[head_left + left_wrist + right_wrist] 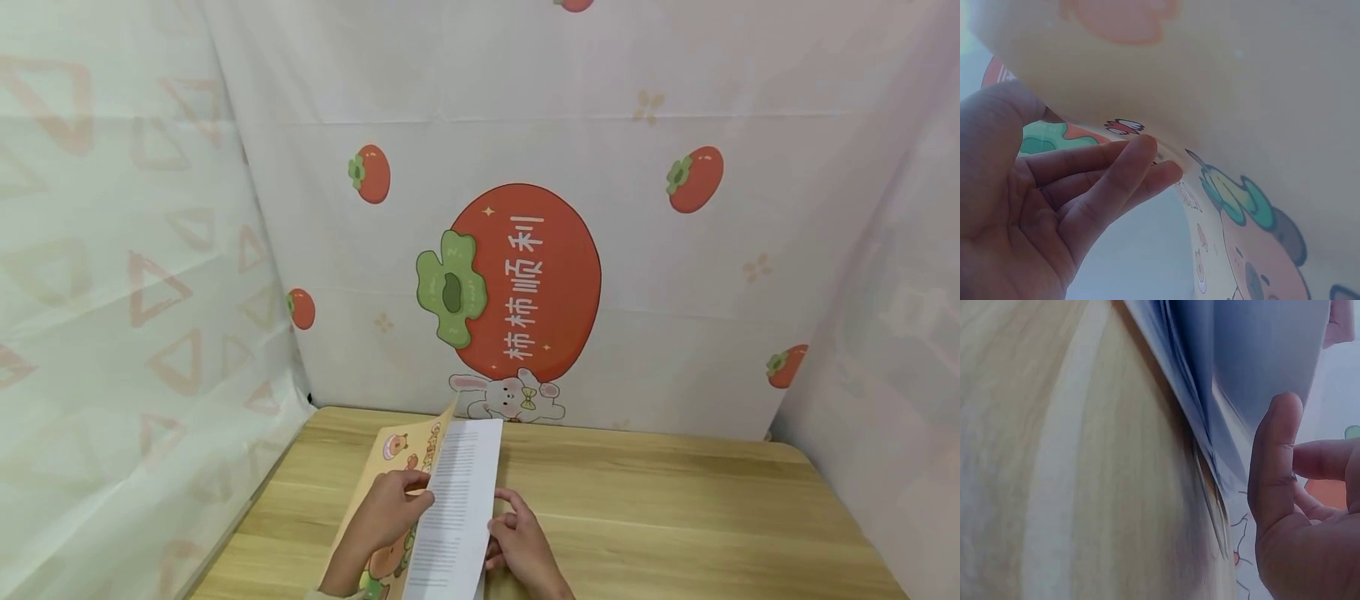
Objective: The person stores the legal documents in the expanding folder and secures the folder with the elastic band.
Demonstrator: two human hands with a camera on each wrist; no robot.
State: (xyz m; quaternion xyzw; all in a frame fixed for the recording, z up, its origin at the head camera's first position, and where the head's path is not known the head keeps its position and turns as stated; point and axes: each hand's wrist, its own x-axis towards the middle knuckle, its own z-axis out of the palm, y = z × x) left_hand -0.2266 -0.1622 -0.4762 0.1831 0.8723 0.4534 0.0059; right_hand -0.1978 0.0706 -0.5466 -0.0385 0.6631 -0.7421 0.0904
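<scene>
Left hand point(386, 510): thumb and fingertips clamped on a booklet's cover point(390, 463), at the edge next to the printed page point(453, 504). Right hand point(521, 546): at that page's outer edge, thumb and index tips close together; couldn't tell whether paper was pinched between them.

Booklet sat between the two grips, above the wood. Couldn't tell whether its back touched the table point(660, 508).

Cover: one, thin, smooth, bendy sheet, peach-yellow with brown cartoon animals; it bowed into a curve at the left grip. Paper or plastic, couldn't tell. Page facing up between the grips: one, flat white rectangle, matte, rows of small print too fine to read. Beside the right grip, several thin loose-looking sheet edges point(1194, 394) showed, slightly fanned; exact count not readable.

Table under both grips: one, light wood grain, rounded far corners.

Beyond the grips: white fabric backdrop point(660, 292) with horizontal creases. Print on it: one large persimmon point(558, 292) carrying four white characters point(519, 310), five small persimmons point(697, 180) (some cut off), one rabbit point(506, 396) below the large one. Left of the left grip: wrinkled white cloth point(97, 208) with brushed triangle outlines in pink and beige.
</scene>
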